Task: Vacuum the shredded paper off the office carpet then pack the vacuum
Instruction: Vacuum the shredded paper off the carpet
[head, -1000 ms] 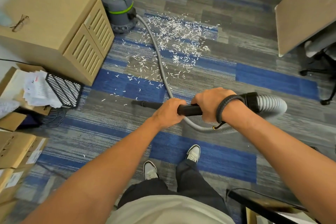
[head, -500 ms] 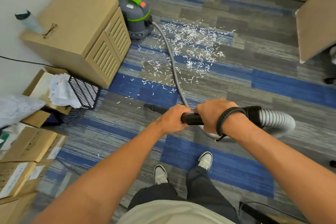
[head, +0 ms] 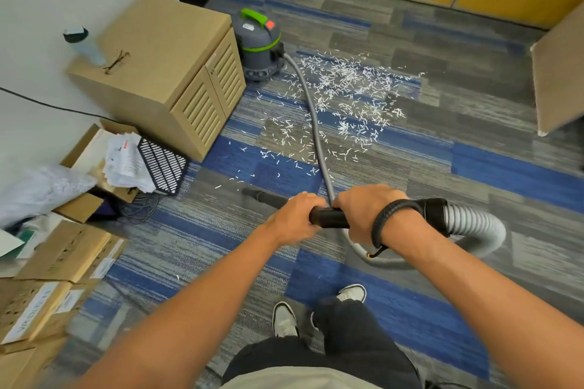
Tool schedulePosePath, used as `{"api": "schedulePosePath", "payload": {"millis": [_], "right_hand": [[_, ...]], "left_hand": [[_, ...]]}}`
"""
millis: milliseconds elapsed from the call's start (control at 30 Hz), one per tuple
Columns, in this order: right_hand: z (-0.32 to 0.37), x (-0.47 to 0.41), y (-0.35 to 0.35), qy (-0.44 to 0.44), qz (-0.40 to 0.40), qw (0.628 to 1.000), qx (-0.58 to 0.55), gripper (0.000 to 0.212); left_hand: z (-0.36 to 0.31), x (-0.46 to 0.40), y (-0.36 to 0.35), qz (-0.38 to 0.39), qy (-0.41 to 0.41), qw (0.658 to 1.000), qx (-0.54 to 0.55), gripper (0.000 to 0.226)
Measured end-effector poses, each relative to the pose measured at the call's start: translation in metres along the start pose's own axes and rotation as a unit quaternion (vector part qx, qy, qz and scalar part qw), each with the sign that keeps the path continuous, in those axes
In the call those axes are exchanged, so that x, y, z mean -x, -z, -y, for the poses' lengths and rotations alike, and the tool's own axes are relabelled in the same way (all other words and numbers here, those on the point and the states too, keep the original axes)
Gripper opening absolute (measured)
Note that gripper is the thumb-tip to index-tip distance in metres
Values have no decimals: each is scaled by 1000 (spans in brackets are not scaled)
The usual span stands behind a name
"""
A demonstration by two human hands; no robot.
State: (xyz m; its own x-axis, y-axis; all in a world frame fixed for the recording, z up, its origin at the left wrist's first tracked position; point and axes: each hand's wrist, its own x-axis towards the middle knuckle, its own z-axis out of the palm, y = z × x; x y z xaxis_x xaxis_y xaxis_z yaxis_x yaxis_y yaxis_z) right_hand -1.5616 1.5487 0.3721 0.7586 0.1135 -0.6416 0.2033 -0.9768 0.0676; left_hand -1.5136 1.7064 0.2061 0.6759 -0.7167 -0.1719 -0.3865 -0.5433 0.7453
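Note:
White shredded paper [head: 344, 101] lies scattered over the blue and grey carpet [head: 474, 142] ahead of me. A grey vacuum canister [head: 260, 47] with a green handle stands beside the cabinet. Its grey hose [head: 316, 123] runs across the paper and loops round to my right. I hold the black wand [head: 328, 217] nearly level with both hands: my left hand [head: 295, 218] grips it toward the nozzle, my right hand [head: 368, 211] grips it near the hose cuff. The black nozzle tip [head: 252, 193] points left, low over the carpet, short of the main paper patch.
A wooden cabinet [head: 177, 73] with a bottle [head: 83, 44] and glasses on top stands at the left. Cardboard boxes [head: 53, 265], loose papers and a black grille [head: 161, 164] crowd the left floor. A desk panel [head: 556, 73] stands at the right, yellow cupboards at the back.
My view has lifted and drawn back, so the canister, cabinet and paper sit lower in the frame. Both hands keep their grip on the wand, the nozzle still pointing left.

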Motion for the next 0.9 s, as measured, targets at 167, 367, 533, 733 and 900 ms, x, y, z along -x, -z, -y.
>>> {"api": "schedulePosePath", "payload": {"millis": [167, 367, 533, 733, 900], "right_hand": [[9, -37, 12, 21, -20, 1000, -10, 24], [5, -81, 20, 32, -19, 999, -26, 25], [-23, -94, 24, 5, -18, 999, -35, 23], [-37, -109, 39, 27, -22, 999, -26, 25], [-34, -120, 50, 63, -33, 997, 5, 22]], "left_hand": [[31, -6, 21, -12, 33, 998, -55, 32], [49, -25, 31, -28, 99, 994, -39, 30], [36, -57, 35, -30, 95, 995, -30, 31], [35, -77, 48, -40, 100, 993, -46, 28], [43, -70, 52, -71, 125, 988, -49, 29]]}}
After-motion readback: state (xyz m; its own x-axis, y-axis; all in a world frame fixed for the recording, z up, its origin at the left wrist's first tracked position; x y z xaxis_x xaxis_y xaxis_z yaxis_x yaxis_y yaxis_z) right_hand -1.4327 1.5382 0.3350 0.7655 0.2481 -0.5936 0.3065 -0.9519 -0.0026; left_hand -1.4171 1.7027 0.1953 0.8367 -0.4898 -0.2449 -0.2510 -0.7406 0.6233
